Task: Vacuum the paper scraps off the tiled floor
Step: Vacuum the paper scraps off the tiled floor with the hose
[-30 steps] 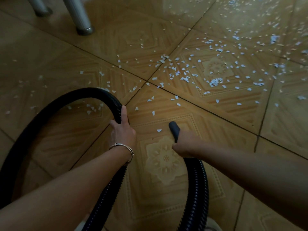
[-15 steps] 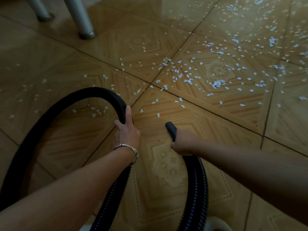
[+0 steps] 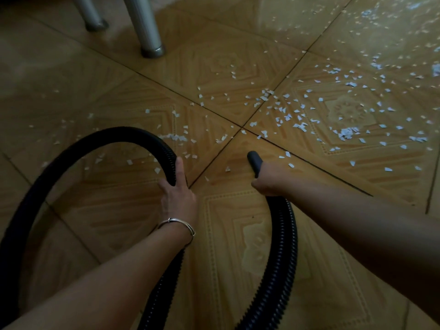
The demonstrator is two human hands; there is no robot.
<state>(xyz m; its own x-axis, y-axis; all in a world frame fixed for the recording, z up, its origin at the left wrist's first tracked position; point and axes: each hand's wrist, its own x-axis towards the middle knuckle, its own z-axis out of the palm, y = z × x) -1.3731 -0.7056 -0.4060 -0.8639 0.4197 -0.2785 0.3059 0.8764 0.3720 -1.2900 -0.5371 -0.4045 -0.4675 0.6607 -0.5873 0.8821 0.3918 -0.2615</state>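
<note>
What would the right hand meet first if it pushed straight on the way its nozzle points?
Likely the few paper scraps by the grout crossing, just beyond the nozzle the right hand grips; only bare floor lies between.

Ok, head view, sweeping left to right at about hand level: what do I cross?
First the black hose looping up → left hand gripping it → grey nozzle → right hand holding that nozzle → densest paper scraps.
</note>
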